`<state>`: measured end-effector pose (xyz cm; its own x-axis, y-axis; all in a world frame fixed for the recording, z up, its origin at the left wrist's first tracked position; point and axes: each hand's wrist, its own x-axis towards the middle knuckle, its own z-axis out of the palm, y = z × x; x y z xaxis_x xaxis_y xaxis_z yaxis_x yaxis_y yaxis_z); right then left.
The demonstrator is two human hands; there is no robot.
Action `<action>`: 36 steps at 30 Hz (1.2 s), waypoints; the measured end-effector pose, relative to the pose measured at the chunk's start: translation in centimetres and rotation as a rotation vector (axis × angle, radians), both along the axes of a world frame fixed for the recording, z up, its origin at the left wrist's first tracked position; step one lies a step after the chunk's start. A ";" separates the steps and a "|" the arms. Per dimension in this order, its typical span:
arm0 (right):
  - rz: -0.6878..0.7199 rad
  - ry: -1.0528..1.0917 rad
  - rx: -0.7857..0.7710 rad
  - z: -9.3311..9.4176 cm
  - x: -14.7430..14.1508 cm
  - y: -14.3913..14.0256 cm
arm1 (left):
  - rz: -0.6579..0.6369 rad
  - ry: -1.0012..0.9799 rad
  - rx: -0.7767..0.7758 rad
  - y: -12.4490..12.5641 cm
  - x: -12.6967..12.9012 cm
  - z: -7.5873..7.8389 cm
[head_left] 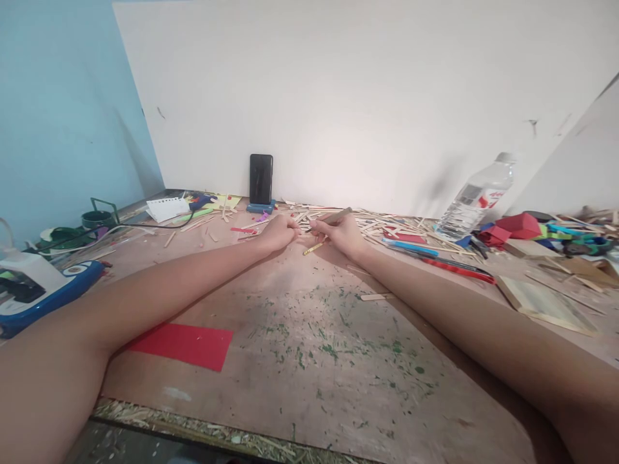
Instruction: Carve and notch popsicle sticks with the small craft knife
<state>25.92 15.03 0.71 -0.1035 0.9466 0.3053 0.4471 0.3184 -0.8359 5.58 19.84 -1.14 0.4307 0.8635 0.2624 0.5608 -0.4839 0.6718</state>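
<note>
My left hand (283, 233) is at the middle of the table, its fingers curled together. Whatever they pinch, if anything, is too small to make out. Just to its right, my right hand (341, 235) is closed on a flat brownish strip (344, 214) that sticks out above the knuckles; its exact kind is unclear. A short yellow stick (314, 248) with dark marks lies under the right fingertips. Thin wooden sticks (382, 225) are heaped behind and beside both hands. Small red pieces (244, 230) rest left of my left hand.
A black phone (261, 179) stands on a blue holder at the wall. A clear bottle (476, 196) leans at right, near blue and red pens (457, 267) and a wooden block (544, 303). Red paper (186, 346) lies in front; a blue power strip (53, 296) sits left.
</note>
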 end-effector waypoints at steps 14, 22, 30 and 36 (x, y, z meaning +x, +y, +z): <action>0.035 0.062 -0.103 -0.4 0.2 0.7 | -0.019 0.008 -0.006 0.3 -0.2 -0.4; 0.007 0.119 -0.148 -0.2 0.3 0.6 | -0.051 0.029 0.014 0.5 0.0 -0.4; -0.003 0.137 -0.159 0.0 0.3 0.3 | -0.048 0.040 -0.002 0.4 0.1 -0.2; -0.026 0.111 -0.113 -0.1 0.2 0.5 | -0.058 0.029 -0.007 0.5 0.1 -0.2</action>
<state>26.09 15.53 0.62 -0.0502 0.9775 0.2050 0.3572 0.2092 -0.9103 5.72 20.39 -1.39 0.4873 0.8387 0.2432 0.5513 -0.5114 0.6592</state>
